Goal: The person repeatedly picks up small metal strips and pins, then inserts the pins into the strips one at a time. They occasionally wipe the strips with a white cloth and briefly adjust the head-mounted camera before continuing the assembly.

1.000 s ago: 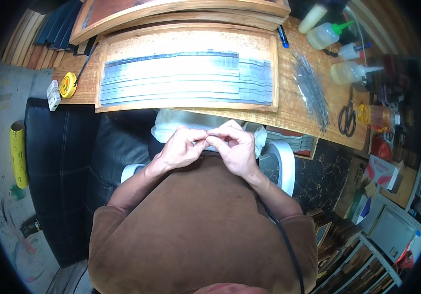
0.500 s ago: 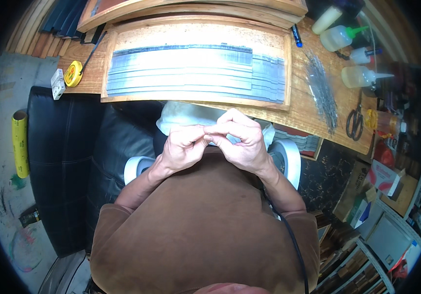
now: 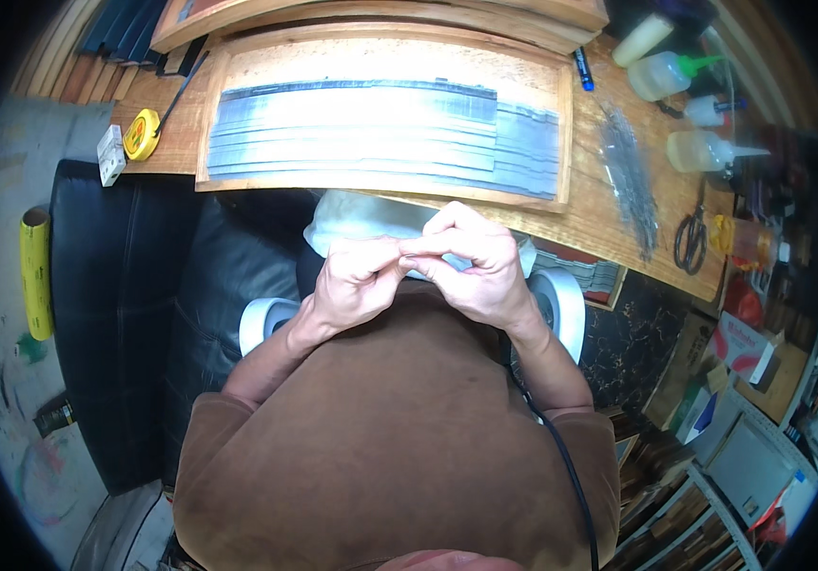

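My left hand (image 3: 357,278) and my right hand (image 3: 476,266) meet fingertip to fingertip in front of my chest, just short of the table edge. Both are closed in a pinch. Whatever lies between the fingertips is hidden or too small to make out. A white cloth or bag (image 3: 357,221) shows behind the hands, below the table. Beyond them, on the table, lies a shallow wooden tray (image 3: 561,124) holding overlapping grey-blue strips (image 3: 352,133), which shine brightly in the middle.
On the table's right lie a bundle of thin wires (image 3: 630,181), scissors (image 3: 690,238), a blue marker (image 3: 583,68) and squeeze bottles (image 3: 661,76). A yellow tape measure (image 3: 143,135) sits at the left. A black leather seat (image 3: 109,324) stands left of me, beside a yellow roll (image 3: 36,276).
The hands stay pinched together in nearly the same place; the right fingers have lifted slightly. The whole view has shifted a little.
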`<move>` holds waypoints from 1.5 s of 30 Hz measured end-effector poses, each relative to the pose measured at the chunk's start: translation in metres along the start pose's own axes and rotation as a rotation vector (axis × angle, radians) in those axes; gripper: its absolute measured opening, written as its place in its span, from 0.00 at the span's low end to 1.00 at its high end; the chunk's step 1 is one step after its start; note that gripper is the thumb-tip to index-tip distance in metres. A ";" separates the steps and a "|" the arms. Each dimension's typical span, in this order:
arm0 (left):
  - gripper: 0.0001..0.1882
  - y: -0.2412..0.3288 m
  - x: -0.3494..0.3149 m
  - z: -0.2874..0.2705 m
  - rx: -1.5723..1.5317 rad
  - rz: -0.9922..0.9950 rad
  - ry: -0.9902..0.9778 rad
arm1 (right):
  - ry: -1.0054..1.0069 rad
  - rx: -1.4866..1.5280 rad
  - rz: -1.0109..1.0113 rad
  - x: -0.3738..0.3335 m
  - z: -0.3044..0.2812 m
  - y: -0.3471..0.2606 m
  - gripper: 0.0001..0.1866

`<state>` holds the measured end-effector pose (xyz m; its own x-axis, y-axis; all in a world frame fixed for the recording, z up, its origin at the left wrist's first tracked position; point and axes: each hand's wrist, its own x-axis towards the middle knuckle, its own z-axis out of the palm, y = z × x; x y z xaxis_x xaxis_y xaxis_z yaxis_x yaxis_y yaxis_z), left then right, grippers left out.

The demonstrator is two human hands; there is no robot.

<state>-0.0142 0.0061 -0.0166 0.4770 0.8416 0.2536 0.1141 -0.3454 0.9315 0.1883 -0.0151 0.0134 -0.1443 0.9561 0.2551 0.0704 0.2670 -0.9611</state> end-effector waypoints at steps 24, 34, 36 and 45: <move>0.08 0.002 0.001 -0.001 -0.024 -0.014 -0.064 | -0.069 0.105 0.195 0.001 -0.008 0.009 0.09; 0.03 -0.005 -0.001 -0.002 0.006 0.010 -0.077 | -0.040 0.066 0.110 0.002 -0.005 0.007 0.09; 0.03 -0.003 -0.001 -0.002 -0.007 -0.012 -0.076 | -0.035 0.066 0.097 0.001 -0.004 0.008 0.09; 0.04 -0.006 -0.002 -0.008 -0.043 -0.061 -0.126 | 0.001 0.078 0.086 -0.005 0.000 0.011 0.11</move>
<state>-0.0228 0.0099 -0.0208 0.5763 0.8007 0.1635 0.1105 -0.2745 0.9552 0.1894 -0.0166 0.0016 -0.1405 0.9751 0.1716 0.0054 0.1741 -0.9847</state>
